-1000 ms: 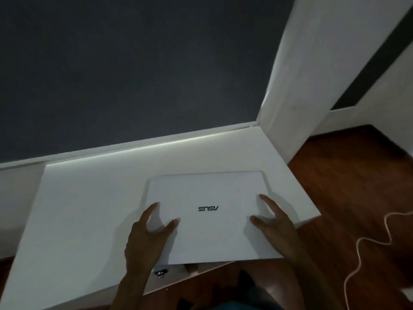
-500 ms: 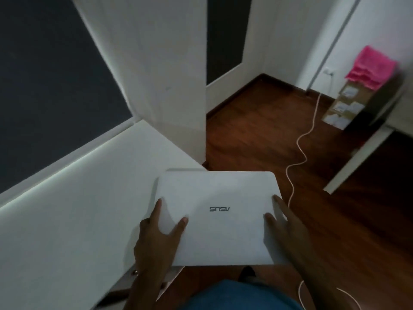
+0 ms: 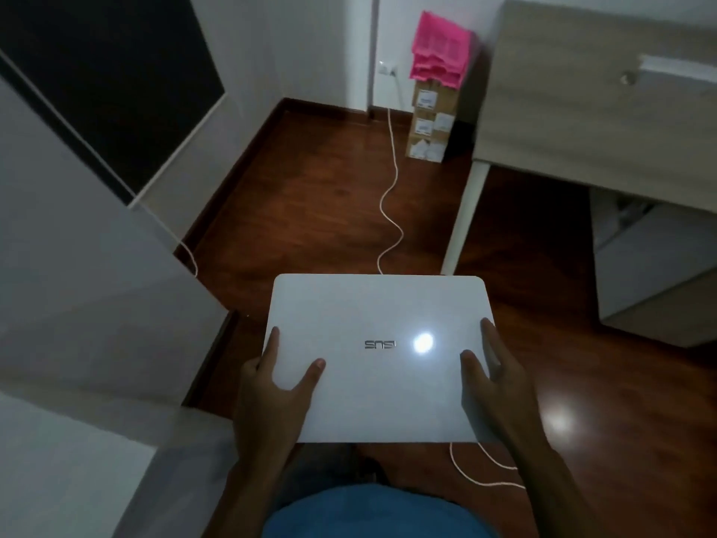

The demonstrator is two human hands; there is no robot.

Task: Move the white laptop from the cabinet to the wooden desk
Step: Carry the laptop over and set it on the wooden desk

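Note:
The closed white laptop [image 3: 380, 328] is held flat in the air over the dark wooden floor, logo side up with a bright light glare on its lid. My left hand [image 3: 271, 398] grips its near-left edge, thumb on top. My right hand [image 3: 492, 378] grips its near-right edge. The white cabinet top [image 3: 58, 452] lies at the lower left, apart from the laptop. The wooden desk [image 3: 589, 110] stands at the upper right on a white leg [image 3: 463, 219].
A white cable [image 3: 390, 196] snakes across the floor from a wall socket and runs under the laptop. Stacked cardboard boxes [image 3: 426, 122] with pink trays [image 3: 438, 48] on top stand by the far wall. A white drawer unit [image 3: 655, 266] sits under the desk.
The laptop has come off the cabinet top and swung right with both hands on it. The view has turned from the cabinet and wall towards the floor and the wooden desk.

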